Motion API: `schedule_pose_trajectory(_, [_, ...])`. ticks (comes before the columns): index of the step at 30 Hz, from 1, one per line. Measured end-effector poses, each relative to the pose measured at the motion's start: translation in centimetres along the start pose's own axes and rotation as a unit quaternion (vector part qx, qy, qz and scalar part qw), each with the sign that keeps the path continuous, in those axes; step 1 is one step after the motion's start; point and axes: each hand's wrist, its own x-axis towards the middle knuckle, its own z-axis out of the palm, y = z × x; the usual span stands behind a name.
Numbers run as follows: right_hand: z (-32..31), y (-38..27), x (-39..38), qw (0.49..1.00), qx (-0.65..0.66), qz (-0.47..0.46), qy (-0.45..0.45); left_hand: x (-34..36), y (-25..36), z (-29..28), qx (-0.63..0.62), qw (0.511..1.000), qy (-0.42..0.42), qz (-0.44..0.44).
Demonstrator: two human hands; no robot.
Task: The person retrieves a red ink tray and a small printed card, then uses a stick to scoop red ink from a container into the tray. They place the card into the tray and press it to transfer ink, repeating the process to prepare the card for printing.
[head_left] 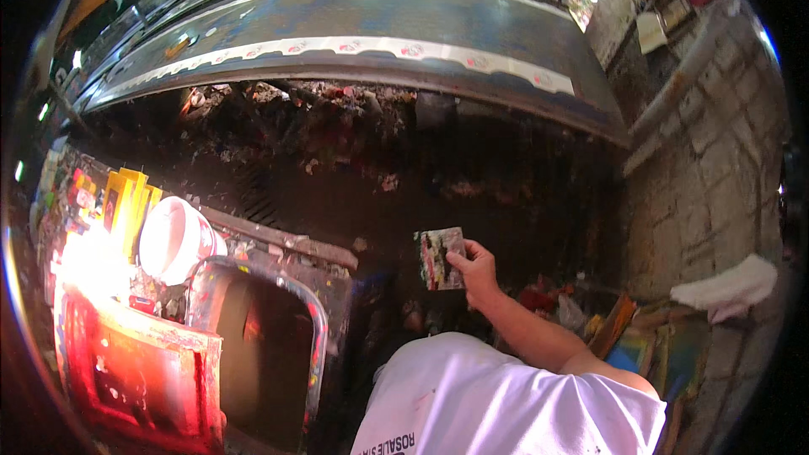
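The right hand (479,276) is holding a flat, paint-stained square piece (435,263) just right of the middle, out beyond the white shirt (506,396); its fingers are pinching the right edge narrowly, with the thumb lying over the upper face. The piece is hanging over the dark floor (337,185), well apart from the long worktop (379,13) that is running across the far side, and from the white bucket (164,240) and the black-rimmed tub (317,312) that are sitting to the left. The left hand is not showing, so I cannot tell what its fingers are doing. For steady holding, this edge grip is probably serving well: it is leaving most of the streaked face uncovered, so any wet paint is less likely to be smearing. A careful worker would be pinching firmly without bending the piece, angling the streaks away from the shirt, and giving the red frame (139,371) near left and the white cloth (729,286) on the right a wide berth. The piece is looking like card or thin plate, though the small, shadowy view is leaving that unsure.
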Motion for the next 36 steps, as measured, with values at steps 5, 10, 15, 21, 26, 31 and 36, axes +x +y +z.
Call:
schedule_pose_trajectory(5, [3.6,-4.3,6.5,0.997,-0.056,-0.015,-0.053,3.5,-1.0,5.9,0.039,0.990,0.128,0.054])
schedule_pose_trajectory(10, [3.2,-5.9,12.8,0.995,-0.065,-0.028,-0.066,2.5,-5.5,12.7,0.014,0.985,0.171,0.033])
schedule_pose_trajectory(15, [0.8,-6.8,22.6,0.992,-0.098,0.007,-0.078,-0.1,-10.2,17.6,0.027,0.989,0.145,0.029])
schedule_pose_trajectory(21, [1.0,-11.8,33.5,0.974,-0.153,-0.034,-0.160,-4.1,-15.8,23.7,0.047,0.991,0.112,-0.055])
schedule_pose_trajectory(26, [6.7,-15.7,40.6,0.960,-0.130,-0.058,-0.243,-10.0,-23.3,26.4,0.023,0.995,-0.026,-0.089])
schedule_pose_trajectory(31, [16.9,-16.5,45.8,0.923,-0.082,-0.099,-0.363,-14.0,-31.6,28.2,0.051,0.990,0.109,-0.081])
schedule_pose_trajectory(36, [30.1,-16.5,49.7,0.885,-0.073,-0.122,-0.443,-11.3,-37.4,31.5,0.051,0.992,0.111,-0.015])
